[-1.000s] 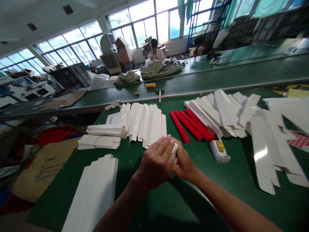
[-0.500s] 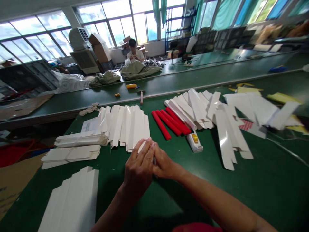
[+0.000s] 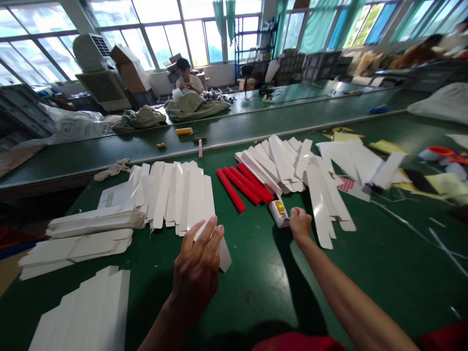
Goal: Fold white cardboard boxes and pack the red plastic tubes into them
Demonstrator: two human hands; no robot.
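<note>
Green work surface [image 3: 252,278], factory room: white card strips [image 3: 171,195] fanned overlapping, seemingly for easy picking. Left hand [image 3: 195,275] released, fingers [image 3: 214,239] spread over loose strip [image 3: 224,256]. Right hand [image 3: 300,225] curled just beside white-yellow dispenser [image 3: 279,213]; grip unclear.

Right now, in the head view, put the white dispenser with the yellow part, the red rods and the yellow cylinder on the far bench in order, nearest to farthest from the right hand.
1. White dispenser: immediately left of the right hand.
2. Red rods: farther left and ahead.
3. Yellow cylinder: farthest, well ahead and left.
</note>
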